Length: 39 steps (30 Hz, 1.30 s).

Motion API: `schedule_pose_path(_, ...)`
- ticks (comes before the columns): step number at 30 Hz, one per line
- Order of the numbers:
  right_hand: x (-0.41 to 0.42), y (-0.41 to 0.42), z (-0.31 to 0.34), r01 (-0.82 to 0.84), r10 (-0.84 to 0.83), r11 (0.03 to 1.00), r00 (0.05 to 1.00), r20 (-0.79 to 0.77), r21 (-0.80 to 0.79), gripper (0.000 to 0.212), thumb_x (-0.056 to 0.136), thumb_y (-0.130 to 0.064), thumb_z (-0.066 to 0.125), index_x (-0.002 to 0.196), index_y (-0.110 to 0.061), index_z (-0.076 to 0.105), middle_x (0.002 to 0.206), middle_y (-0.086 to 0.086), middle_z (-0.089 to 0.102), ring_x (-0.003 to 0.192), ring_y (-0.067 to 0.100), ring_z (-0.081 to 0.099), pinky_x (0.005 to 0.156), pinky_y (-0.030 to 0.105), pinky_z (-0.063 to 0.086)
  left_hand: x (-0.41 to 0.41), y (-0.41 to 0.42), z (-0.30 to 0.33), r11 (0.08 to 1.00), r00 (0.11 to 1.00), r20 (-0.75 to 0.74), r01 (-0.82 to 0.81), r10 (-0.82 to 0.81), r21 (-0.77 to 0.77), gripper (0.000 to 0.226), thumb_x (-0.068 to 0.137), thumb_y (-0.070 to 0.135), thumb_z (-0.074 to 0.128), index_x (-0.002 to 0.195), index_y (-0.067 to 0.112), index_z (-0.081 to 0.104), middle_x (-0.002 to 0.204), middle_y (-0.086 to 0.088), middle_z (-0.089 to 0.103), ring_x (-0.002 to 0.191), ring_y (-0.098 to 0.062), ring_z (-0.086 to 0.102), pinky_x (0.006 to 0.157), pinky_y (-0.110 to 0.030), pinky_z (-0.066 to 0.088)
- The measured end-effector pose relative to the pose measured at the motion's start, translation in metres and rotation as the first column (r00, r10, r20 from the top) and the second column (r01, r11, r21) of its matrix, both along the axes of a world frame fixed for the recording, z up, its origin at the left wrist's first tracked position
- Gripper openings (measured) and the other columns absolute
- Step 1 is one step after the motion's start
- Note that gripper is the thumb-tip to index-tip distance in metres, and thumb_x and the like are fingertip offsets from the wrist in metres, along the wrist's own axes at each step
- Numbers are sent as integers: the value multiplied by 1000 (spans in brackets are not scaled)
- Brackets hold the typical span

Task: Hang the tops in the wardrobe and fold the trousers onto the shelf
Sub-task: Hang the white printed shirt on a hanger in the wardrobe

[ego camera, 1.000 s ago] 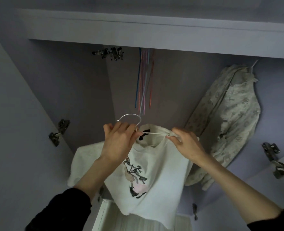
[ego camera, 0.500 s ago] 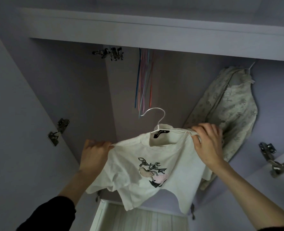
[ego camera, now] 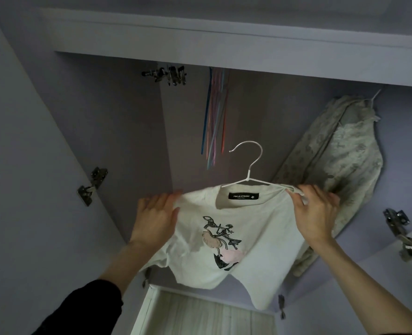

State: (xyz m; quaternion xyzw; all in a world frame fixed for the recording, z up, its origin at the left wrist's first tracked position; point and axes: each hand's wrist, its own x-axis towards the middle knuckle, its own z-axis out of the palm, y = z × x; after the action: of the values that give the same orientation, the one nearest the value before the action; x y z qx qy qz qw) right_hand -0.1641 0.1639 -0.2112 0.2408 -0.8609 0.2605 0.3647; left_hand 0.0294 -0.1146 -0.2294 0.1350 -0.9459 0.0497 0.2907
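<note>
Wardrobe [ego camera: 224,39] panels in pale lilac fill the view, doors swung wide. Left of the white T-shirt [ego camera: 236,238], the left hand [ego camera: 156,218] pinches its shoulder edge. The shirt sits on a white hanger [ego camera: 249,163] below a bunch of coloured hangers [ego camera: 214,117]. Right of the shirt, the right hand [ego camera: 316,213] pinches the other shoulder, before a hung patterned top [ego camera: 340,160].

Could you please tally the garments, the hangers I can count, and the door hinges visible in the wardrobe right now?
Garments: 2, the white T-shirt and the floral top.
Hangers: 1, the white hanger; the coloured bunch is too tangled to count.
Hinges: 3, at and.
Total: 6.
</note>
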Motion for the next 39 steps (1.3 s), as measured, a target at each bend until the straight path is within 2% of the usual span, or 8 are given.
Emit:
schedule_pose_path(5, 6, -14, 7, -139, 141, 990, 986, 86, -32, 34, 85, -35, 52, 73, -6, 64, 68, 10, 61, 59, 35, 58, 63, 38, 44, -27, 30, 23, 991, 980, -145, 134, -133, -3, 26, 91, 31, 44, 99, 17, 65, 74, 3, 65, 64, -21, 62, 72, -32, 35)
schedule_pose_path(9, 6, -14, 5, -203, 202, 979, 975, 97, 8, 37, 84, -39, 54, 70, -6, 63, 65, 8, 60, 58, 32, 58, 57, 36, 45, -28, 34, 22, 975, 981, -181, 110, -75, 195, 5, 84, 7, 65, 85, 11, 66, 71, -3, 64, 50, -25, 59, 48, -28, 42)
schedule_pose_path(12, 3, -10, 3, -331, 309, 940, 929, 203, 84, 40, 84, -44, 51, 73, -7, 62, 69, 7, 61, 64, 31, 61, 56, 33, 46, -26, 30, 17, 935, 985, -171, 66, -6, 348, 23, 76, -9, 68, 91, 8, 63, 79, -9, 63, 47, -31, 58, 40, -30, 43)
schedule_pose_path(20, 1, 16, -13, -385, 300, 883, 903, 308, 268, 37, 82, -39, 51, 71, -11, 70, 59, 4, 64, 54, 21, 62, 47, 26, 44, -20, 17, 16, 960, 985, -165, -7, 55, 279, 23, 75, -9, 64, 92, 8, 65, 75, -10, 59, 50, -33, 58, 39, -30, 42)
schedule_pose_path(26, 5, 14, -13, -599, 421, 756, 753, 505, 264, 23, 85, -28, 61, 96, -13, 74, 91, 0, 74, 88, 11, 66, 72, 21, 50, -8, 7, 5, 975, 995, -47, -73, 84, 212, 45, 50, -24, 66, 83, 6, 66, 70, -12, 57, 52, -31, 57, 38, -29, 42)
schedule_pose_path(30, 8, 12, -7, -553, 387, 823, 710, 589, 126, 25, 90, -21, 63, 110, -9, 70, 103, 2, 71, 96, -4, 56, 82, 2, 34, -8, 5, 0, 970, 995, 12, -98, 98, 222, 43, 48, -24, 67, 79, 6, 64, 68, -12, 56, 51, -31, 56, 39, -29, 42)
schedule_pose_path(35, 2, 10, 8, -501, 242, 736, 823, 513, 455, 36, 92, -40, 42, 97, -20, 72, 86, 0, 73, 89, 24, 66, 88, 35, 43, -11, 7, -1, 960, 995, -8, -92, 97, 265, 39, 56, -23, 66, 82, 6, 61, 69, -11, 57, 45, -32, 54, 36, -29, 40)
schedule_pose_path(39, 8, -4, 13, -560, 282, 734, 765, 579, 383, 36, 89, -44, 48, 110, -21, 66, 106, -2, 69, 104, 22, 63, 85, 36, 50, -23, 16, 7, 956, 998, -35, -36, 48, 290, 37, 62, -17, 70, 89, 8, 64, 72, -10, 61, 45, -32, 56, 38, -28, 41)
